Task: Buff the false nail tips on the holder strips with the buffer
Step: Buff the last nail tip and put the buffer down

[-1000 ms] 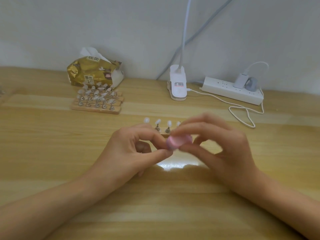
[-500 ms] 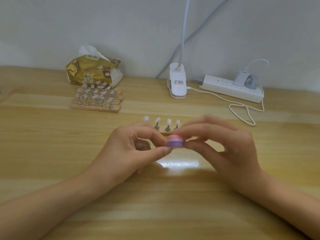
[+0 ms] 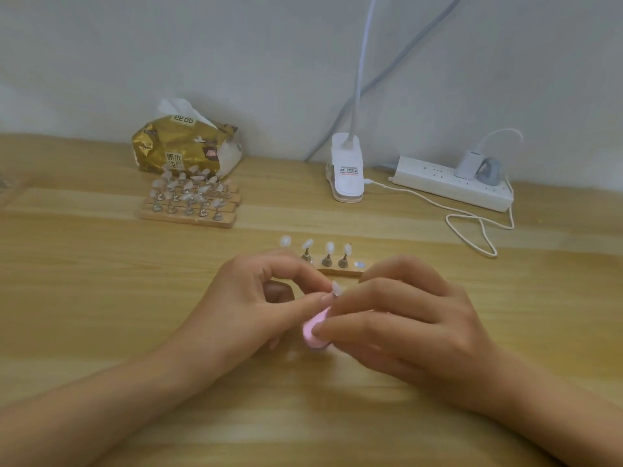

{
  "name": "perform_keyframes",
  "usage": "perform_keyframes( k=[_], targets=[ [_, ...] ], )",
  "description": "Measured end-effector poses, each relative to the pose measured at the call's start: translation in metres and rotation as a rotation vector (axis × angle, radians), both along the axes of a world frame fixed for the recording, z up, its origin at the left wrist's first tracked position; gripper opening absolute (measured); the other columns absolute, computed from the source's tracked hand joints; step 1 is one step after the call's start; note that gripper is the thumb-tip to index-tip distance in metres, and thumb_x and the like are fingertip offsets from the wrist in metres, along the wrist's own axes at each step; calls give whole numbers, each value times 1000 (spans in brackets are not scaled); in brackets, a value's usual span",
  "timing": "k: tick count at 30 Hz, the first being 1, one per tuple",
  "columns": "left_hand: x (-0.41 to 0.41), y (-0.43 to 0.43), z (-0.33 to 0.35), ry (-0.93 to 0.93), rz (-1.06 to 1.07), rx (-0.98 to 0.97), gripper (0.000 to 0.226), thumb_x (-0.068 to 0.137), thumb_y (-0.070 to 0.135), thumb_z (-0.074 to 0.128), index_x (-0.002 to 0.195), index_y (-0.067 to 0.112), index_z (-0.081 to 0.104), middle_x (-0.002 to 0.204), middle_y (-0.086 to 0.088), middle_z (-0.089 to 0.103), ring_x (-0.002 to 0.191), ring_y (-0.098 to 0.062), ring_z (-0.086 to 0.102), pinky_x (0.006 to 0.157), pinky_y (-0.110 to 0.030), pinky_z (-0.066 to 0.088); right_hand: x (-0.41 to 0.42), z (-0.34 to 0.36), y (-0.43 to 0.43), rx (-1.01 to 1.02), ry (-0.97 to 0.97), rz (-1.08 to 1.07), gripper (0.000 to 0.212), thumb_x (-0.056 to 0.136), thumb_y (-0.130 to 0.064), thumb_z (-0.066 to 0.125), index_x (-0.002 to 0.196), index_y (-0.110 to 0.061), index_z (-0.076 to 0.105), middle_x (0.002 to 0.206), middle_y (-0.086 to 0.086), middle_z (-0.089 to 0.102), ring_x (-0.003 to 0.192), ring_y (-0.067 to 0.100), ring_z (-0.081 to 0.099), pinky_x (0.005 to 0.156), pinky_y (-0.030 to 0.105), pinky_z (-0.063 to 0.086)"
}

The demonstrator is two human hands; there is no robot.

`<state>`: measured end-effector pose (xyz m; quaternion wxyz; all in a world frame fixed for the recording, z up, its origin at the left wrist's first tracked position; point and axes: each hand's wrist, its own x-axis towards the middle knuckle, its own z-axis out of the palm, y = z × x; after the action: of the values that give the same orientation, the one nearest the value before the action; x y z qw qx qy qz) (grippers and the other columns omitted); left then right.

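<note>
Here, the left hand [image 3: 256, 298] pinches a single false nail tip [image 3: 336, 287] between thumb and forefinger, while the right hand [image 3: 404, 325], fingers curled, grips the pink buffer [image 3: 313, 332] just below that tip. Just behind the hands, a wooden holder strip [image 3: 340, 272] carries four upright tips. Further back left on the wooden table [image 3: 101, 298], more loaded holder strips [image 3: 188, 217] sit before a gold tissue pack [image 3: 182, 150]; a clip lamp [image 3: 347, 173] and power strip [image 3: 451, 183] stand to the right.
</note>
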<state>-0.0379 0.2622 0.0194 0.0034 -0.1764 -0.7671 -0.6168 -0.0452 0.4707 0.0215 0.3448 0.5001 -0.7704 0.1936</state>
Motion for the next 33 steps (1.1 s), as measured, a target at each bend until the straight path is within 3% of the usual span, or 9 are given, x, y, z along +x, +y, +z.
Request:
perform_keyframes(
  k=[3, 6, 8, 14, 18, 22, 25, 28, 33],
  targets=[
    [0, -1, -2, -9, 1, -3, 6, 73, 28, 76, 77, 25, 78, 79, 7, 70, 40, -9, 49, 40, -19, 39, -2, 1, 1, 25, -3, -31, 10, 93, -18, 71, 98, -22, 80, 93, -6, 71, 86, 18, 54, 77, 22, 49],
    [0, -1, -4, -22, 1, -16, 6, 74, 32, 78, 79, 29, 77, 68, 5, 68, 40, -9, 49, 41, -22, 40, -1, -2, 0, 57, 28, -60, 6, 91, -20, 75, 89, -23, 80, 90, -5, 70, 80, 17, 51, 71, 19, 43],
    [1, -1, -4, -14, 5, 12, 8, 77, 34, 79, 79, 27, 76, 76, 7, 69, 41, -11, 50, 41, -25, 42, 0, -3, 2, 96, 21, -23, 12, 94, -25, 73, 84, -20, 78, 88, -5, 69, 72, 18, 50, 64, 23, 46],
    [-2, -1, -4, 2, 25, 111, 8, 75, 25, 71, 80, 20, 75, 88, 8, 68, 57, -8, 59, 42, -21, 44, -3, -4, 6, 238, -205, 42, 14, 99, -31, 66, 105, -24, 76, 107, -10, 71, 79, 10, 53, 63, 30, 51],
    [-3, -1, -4, -13, 2, 152, 8, 79, 22, 68, 83, 16, 72, 93, 5, 68, 70, -16, 69, 40, -23, 47, -6, 2, 12, -4, -299, 65, 11, 94, -23, 71, 104, -23, 75, 103, -7, 71, 85, 12, 58, 74, 19, 46],
    [-2, -1, -2, -28, -7, 99, 12, 77, 32, 69, 84, 23, 74, 65, -1, 69, 46, -15, 60, 38, -20, 41, -12, 9, 14, -260, -380, -19, 18, 88, -10, 74, 105, -14, 73, 102, 2, 68, 94, 19, 65, 66, 26, 55],
    [0, -2, -2, -58, 8, 70, 19, 74, 43, 72, 85, 27, 75, 49, -4, 62, 36, -12, 47, 40, -17, 37, -12, 6, 7, -251, -422, 2, 19, 86, -5, 73, 105, -7, 74, 99, 6, 66, 92, 17, 66, 67, 23, 56],
    [2, -2, -2, -60, 24, 35, 27, 74, 52, 79, 83, 28, 74, 43, -1, 56, 36, -10, 46, 40, -18, 36, -9, 5, 2, -210, -367, 33, 23, 85, -4, 76, 108, -8, 75, 96, 7, 66, 89, 15, 66, 69, 25, 56],
    [3, -1, 0, -44, 61, 40, 22, 68, 45, 78, 74, 25, 73, 44, 8, 53, 37, -8, 43, 39, -19, 35, -9, 3, 2, -260, -393, 27, 24, 85, -2, 75, 108, -6, 74, 97, 6, 66, 90, 14, 66, 71, 25, 56]
  ],
)
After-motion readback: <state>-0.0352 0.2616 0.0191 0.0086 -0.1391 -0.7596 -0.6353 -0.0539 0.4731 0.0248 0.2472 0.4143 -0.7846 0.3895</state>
